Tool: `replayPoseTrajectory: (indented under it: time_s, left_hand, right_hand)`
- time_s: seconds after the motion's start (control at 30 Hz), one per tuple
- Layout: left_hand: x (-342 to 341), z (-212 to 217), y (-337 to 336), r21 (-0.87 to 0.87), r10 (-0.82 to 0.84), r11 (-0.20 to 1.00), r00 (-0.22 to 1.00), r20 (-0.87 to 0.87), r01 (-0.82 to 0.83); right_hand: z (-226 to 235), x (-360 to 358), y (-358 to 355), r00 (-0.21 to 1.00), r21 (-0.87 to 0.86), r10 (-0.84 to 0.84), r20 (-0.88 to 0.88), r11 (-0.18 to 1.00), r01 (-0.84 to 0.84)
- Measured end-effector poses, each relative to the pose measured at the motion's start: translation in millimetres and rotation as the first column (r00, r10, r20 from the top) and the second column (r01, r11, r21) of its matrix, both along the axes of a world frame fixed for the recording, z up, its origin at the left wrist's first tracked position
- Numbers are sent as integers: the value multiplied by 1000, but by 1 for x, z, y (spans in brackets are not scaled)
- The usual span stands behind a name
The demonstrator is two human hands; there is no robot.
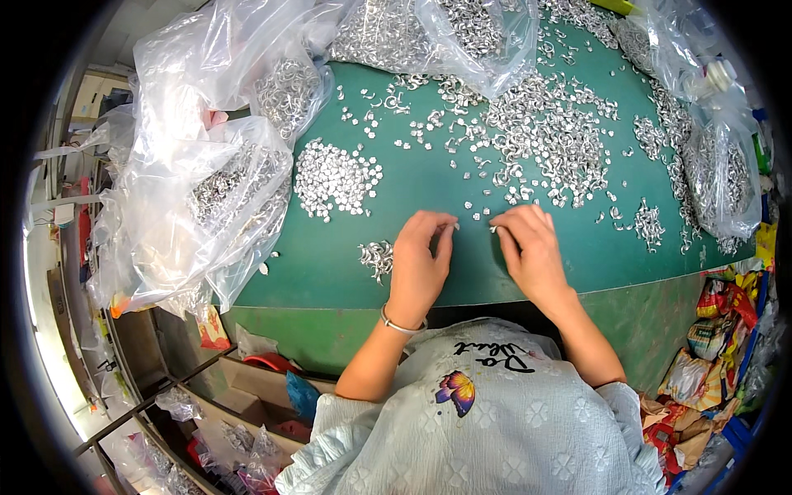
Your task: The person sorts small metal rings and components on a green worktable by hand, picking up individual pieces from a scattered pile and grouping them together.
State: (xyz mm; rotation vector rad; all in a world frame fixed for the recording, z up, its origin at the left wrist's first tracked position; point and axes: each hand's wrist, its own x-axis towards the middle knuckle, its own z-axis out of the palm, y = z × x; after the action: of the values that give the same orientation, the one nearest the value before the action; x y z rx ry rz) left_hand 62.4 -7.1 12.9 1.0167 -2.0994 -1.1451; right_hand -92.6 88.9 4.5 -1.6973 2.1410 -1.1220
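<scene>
My left hand (419,257) is closed in a pinch above the green tabletop (330,272), with a small silver metal piece (456,226) at its fingertips. Facing it from the right, my right hand (533,252) pinches another tiny silver piece (493,228); its exact shape is too small to make out. The two hands are apart. Beside my left hand lies a little heap of curved silver pieces (377,259). Farther left sits a pile of small flower-shaped silver pieces (334,178). Beyond my right hand spreads a large scatter of mixed curved and small silver parts (557,136).
Clear plastic bags filled with silver parts stand at the left (239,177), the back (384,37) and the right (722,177). A small cluster of parts (649,224) lies near the right edge. Under the table at left are open drawers (247,375); colourful packages (701,379) pile up at lower right.
</scene>
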Motion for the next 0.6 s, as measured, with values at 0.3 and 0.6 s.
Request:
replayPoseTrajectory:
  time_s: [0.3, 0.6]
  left_hand:
    - [46, -8, 7, -399, 170, 917, 932, 321, -30]
    - [46, -9, 8, -353, 167, 934, 932, 321, -46]
  right_hand:
    - [0, -53, 32, 971, 69, -234, -58, 969, 237]
    - [4, -66, 45, 947, 17, -319, -28, 948, 319]
